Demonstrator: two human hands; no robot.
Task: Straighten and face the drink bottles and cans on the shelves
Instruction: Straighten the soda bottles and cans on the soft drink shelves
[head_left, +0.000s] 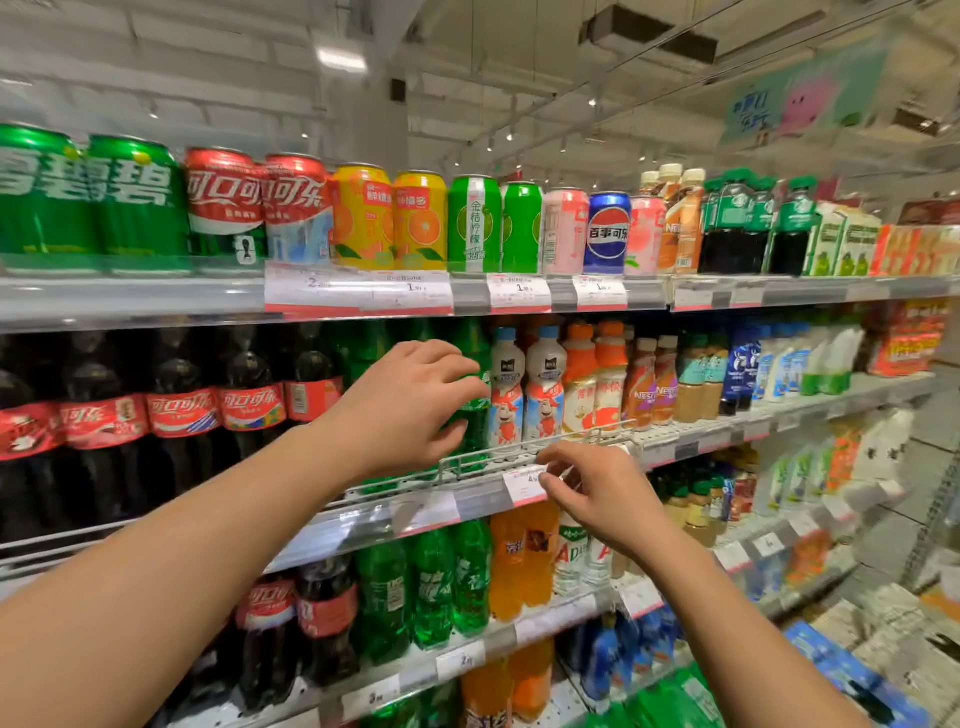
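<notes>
Both bare forearms reach forward and up from the lower corners. The left hand (410, 405) is raised higher, palm away, fingers curled forward with the thumb below them in a grasp. The right hand (597, 493) sits lower and to the right, fingers bent, thumb and forefinger tips pinched close together

Cans (363, 218) line the top shelf (130, 299); cola bottles (182, 410) stand on the middle shelf's left, milk-drink bottles (524, 389) centre, a price tag (522, 486) on the rail below them.
</notes>
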